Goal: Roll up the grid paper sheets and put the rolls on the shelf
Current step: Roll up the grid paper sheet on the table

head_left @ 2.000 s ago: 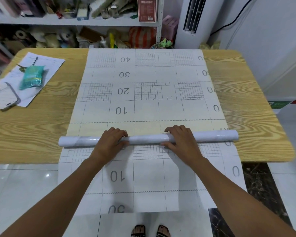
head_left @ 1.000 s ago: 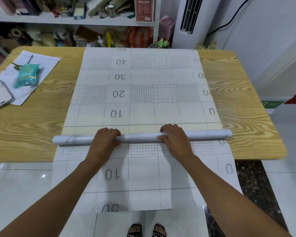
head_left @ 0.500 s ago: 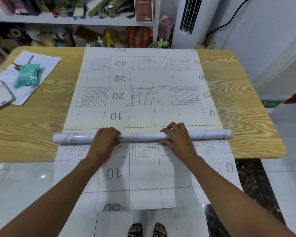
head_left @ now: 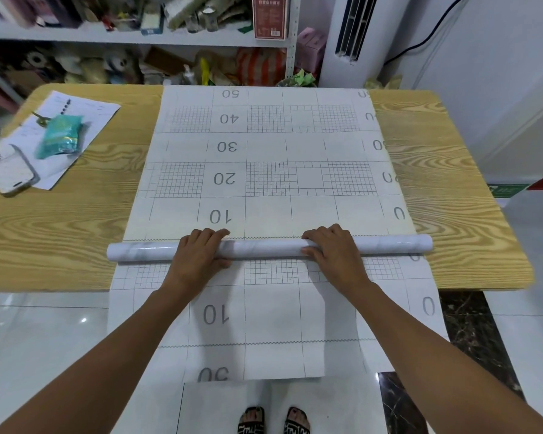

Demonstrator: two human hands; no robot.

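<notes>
A long grid paper sheet (head_left: 270, 180) with numbers lies flat down the middle of the wooden table (head_left: 60, 227) and hangs over the near edge toward the floor. Across it, near the front edge, lies a white marbled roll (head_left: 265, 246) of the same paper. My left hand (head_left: 198, 256) lies over the roll left of centre, fingers curled over its top. My right hand (head_left: 334, 253) grips it right of centre. A cluttered shelf (head_left: 132, 39) stands behind the table.
At the table's left are printed papers (head_left: 85, 120), a teal packet (head_left: 60, 140) and a phone (head_left: 11, 172) in a clear case. A white standing air conditioner (head_left: 348, 36) is behind the table on the right. My sandalled feet (head_left: 273, 419) show below.
The roll has moved a little farther up the sheet, toward the "10" mark, with both hands on it. The camera view has shifted slightly.
</notes>
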